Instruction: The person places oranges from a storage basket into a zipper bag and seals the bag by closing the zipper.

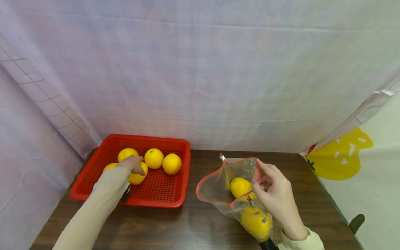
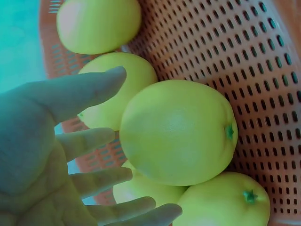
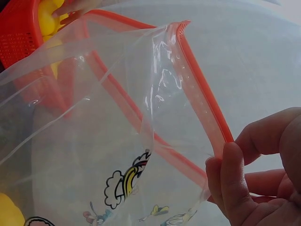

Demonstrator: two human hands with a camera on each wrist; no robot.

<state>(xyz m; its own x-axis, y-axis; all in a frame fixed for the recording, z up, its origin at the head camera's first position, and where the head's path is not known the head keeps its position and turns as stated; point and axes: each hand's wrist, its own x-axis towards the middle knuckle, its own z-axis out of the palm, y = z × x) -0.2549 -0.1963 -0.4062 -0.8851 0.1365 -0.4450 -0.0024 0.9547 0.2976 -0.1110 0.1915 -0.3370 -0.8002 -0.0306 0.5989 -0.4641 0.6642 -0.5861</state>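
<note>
My left hand (image 1: 132, 164) reaches into a red plastic basket (image 1: 186, 173) over several yellow oranges. In the left wrist view the thumb and fingers of the left hand (image 2: 61, 155) are spread, beside a large orange (image 2: 176, 132); whether they touch it I cannot tell. On the right, my right hand (image 1: 275, 191) pinches the red-edged rim of a clear zip bag (image 1: 215, 189). The bag's mouth gapes, and an orange (image 1: 240, 187) shows inside, with another (image 1: 256, 222) lower down behind the film. Up close, the right hand (image 3: 254, 174) grips the red zip strip between thumb and fingers.
Basket and bag are on a dark brown wooden table (image 1: 200, 229). Behind it hangs a pale checked curtain (image 1: 200, 86). A white zip slider (image 1: 223, 158) sits at the bag's far edge. At the right is a cloth with a yellow print (image 1: 340, 159).
</note>
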